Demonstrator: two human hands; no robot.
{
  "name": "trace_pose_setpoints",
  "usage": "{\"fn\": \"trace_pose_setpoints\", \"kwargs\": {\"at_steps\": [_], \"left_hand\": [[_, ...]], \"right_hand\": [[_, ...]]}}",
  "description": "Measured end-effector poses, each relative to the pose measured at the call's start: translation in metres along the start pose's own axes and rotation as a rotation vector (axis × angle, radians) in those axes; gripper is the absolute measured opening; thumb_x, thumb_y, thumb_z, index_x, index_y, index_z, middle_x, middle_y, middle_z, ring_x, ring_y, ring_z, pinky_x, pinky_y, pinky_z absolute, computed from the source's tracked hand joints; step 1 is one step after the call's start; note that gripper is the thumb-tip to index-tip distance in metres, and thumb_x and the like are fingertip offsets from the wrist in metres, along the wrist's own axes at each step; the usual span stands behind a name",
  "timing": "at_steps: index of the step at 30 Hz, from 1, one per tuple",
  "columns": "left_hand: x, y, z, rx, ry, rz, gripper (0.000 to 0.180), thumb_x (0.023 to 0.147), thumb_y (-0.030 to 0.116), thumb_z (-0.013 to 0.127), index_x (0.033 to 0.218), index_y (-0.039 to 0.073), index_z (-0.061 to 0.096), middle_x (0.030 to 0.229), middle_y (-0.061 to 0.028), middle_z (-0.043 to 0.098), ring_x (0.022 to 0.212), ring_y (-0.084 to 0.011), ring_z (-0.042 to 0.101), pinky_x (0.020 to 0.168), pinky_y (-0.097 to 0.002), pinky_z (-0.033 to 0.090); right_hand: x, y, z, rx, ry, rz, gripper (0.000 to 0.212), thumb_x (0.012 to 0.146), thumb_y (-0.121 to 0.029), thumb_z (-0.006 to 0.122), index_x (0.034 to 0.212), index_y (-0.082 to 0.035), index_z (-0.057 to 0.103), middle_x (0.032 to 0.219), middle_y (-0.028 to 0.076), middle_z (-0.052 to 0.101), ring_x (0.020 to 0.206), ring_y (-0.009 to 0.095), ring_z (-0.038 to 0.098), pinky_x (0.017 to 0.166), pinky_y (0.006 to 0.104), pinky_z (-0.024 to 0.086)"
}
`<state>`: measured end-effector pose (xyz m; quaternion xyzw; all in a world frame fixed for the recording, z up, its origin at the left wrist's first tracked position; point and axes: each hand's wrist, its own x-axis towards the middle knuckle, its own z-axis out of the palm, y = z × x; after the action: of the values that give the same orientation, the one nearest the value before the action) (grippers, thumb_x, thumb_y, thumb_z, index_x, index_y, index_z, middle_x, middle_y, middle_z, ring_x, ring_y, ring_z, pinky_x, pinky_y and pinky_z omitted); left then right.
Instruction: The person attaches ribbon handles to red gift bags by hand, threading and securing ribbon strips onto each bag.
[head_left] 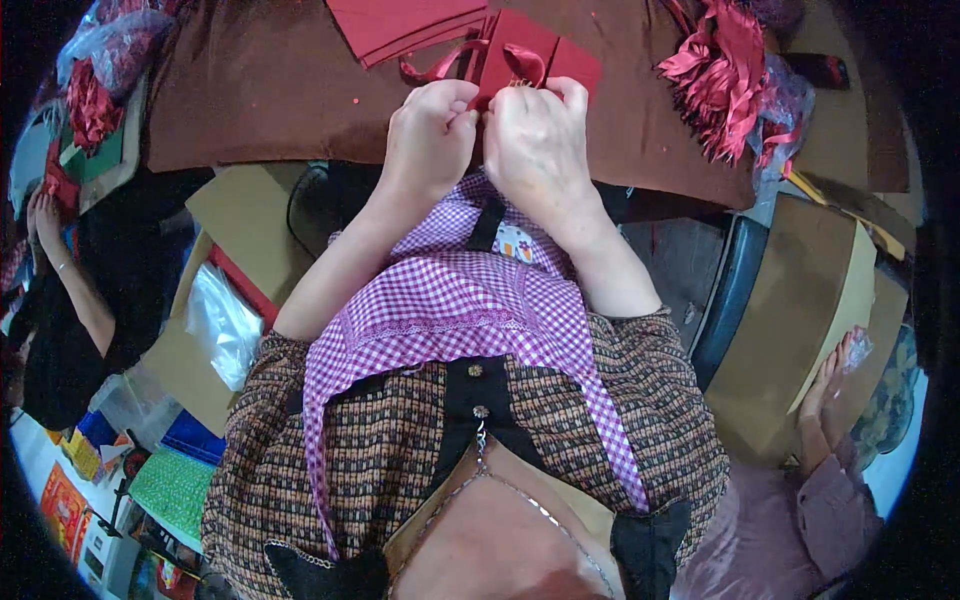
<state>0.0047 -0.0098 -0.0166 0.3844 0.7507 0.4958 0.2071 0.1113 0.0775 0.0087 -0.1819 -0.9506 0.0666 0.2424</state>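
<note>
At the near edge of a red card piece [512, 40] on the brown-covered table, both hands are close together with fingers closed. My left hand [432, 138] pinches at the red ribbon, its thumb against the bent forefinger. Beside it, my right hand [538, 145] is curled in a pinch, with a red ribbon loop [527, 66] rising just beyond its knuckles and a small gold-coloured bit by them. A further ribbon length [440, 66] curves out past my left hand. The fingertips partly hide what lies between them.
More flat red card pieces [400, 22] lie stacked at the far side. A bundle of red ribbons [718, 85] rests at the table's right end, near clear plastic. Cardboard [775, 310] stands to the right. Another person's hands [45, 220] show at left; another hand [825, 385] at right.
</note>
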Motion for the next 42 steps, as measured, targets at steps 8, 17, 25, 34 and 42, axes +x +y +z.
{"fn": "trace_pose_setpoints", "kwargs": {"at_steps": [8,17,25,34,42], "left_hand": [[-0.002,0.004,0.005,0.063,0.086,0.183,0.019,0.075,0.0,0.057,0.092,-0.003,0.063,0.087,-0.0181,0.063,0.084,-0.0355,0.058,0.076,-0.0412,0.048],[0.001,0.012,0.002,0.099,0.091,0.222,0.015,0.075,0.0,0.057,0.089,-0.002,0.063,0.084,-0.0188,0.062,0.083,-0.0358,0.058,0.075,-0.0415,0.048],[-0.003,0.01,-0.002,0.05,0.059,0.121,0.017,0.078,0.001,0.059,0.094,-0.002,0.063,0.086,-0.0176,0.064,0.081,-0.0302,0.062,0.074,-0.0369,0.05],[0.007,0.008,-0.022,-0.33,-0.089,-0.263,0.03,0.081,0.001,0.06,0.109,-0.008,0.058,0.095,-0.0097,0.064,0.088,-0.014,0.061,0.08,-0.0263,0.05],[0.011,-0.01,-0.024,-0.41,-0.14,-0.291,0.031,0.082,0.0,0.059,0.112,-0.009,0.057,0.1,-0.0113,0.064,0.092,-0.0147,0.061,0.081,-0.0264,0.05]], "right_hand": [[0.0,0.011,0.004,0.384,-0.049,0.291,0.011,0.076,-0.009,0.063,0.073,0.0,0.058,0.069,0.013,0.063,0.069,0.029,0.06,0.079,0.0406,0.041],[-0.003,0.005,0.002,0.0,0.045,-0.08,0.008,0.075,-0.006,0.063,0.077,-0.004,0.056,0.071,0.009,0.058,0.071,0.026,0.057,0.084,0.0426,0.038],[0.001,0.021,0.005,0.51,-0.026,0.249,0.012,0.077,-0.011,0.065,0.078,0.0,0.062,0.073,0.013,0.064,0.074,0.028,0.059,0.076,0.0386,0.045],[0.006,0.029,0.004,0.435,-0.097,0.291,0.013,0.077,-0.016,0.067,0.079,-0.003,0.065,0.074,0.01,0.066,0.076,0.027,0.059,0.08,0.0372,0.044],[0.001,0.022,0.001,0.365,-0.098,0.249,0.012,0.077,-0.017,0.068,0.081,-0.005,0.066,0.077,0.007,0.067,0.081,0.025,0.058,0.086,0.0375,0.039]]}}
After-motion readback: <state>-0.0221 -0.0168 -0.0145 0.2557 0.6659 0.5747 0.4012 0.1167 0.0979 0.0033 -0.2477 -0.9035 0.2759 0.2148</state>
